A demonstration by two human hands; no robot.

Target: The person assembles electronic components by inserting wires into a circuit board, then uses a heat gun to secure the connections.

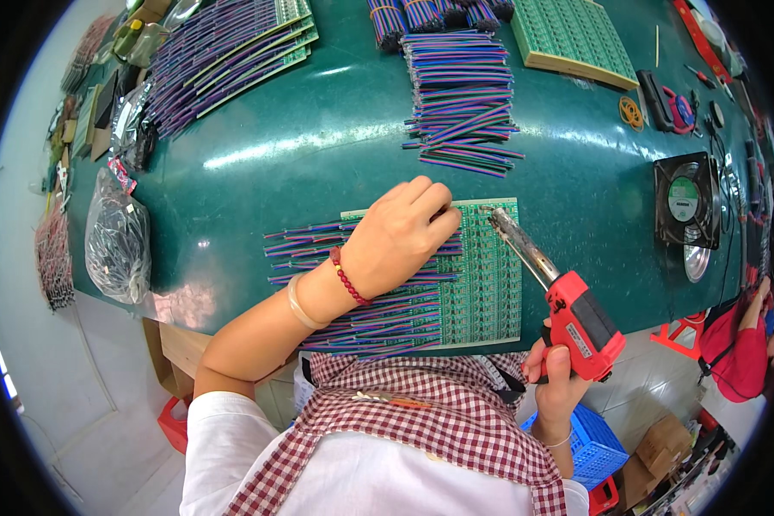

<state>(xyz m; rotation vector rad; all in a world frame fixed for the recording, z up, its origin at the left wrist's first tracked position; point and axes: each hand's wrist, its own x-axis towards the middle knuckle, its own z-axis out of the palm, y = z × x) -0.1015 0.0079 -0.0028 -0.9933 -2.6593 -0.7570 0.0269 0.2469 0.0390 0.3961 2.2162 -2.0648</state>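
A green circuit board panel (494, 292) lies at the table's near edge. Rows of multicoloured wires (374, 322) run from its left part and stick out past its left side. Over the panel's upper middle, my left hand (402, 230) is closed with curled fingers; whatever its fingertips pinch is hidden. My right hand (556, 378) grips the handle of a red and black soldering gun (580, 322). The metal barrel slants up and left, bringing its tip over the panel's upper right part, just right of my left hand. Whether the tip touches the board I cannot tell.
Beyond the panel lies a pile of loose wires (464, 99). Wired boards (241, 56) are stacked far left, bare boards (576, 39) far right. A black fan (684, 200) stands right, a bag (117, 236) left. Another person (735, 348) in red is at the right edge.
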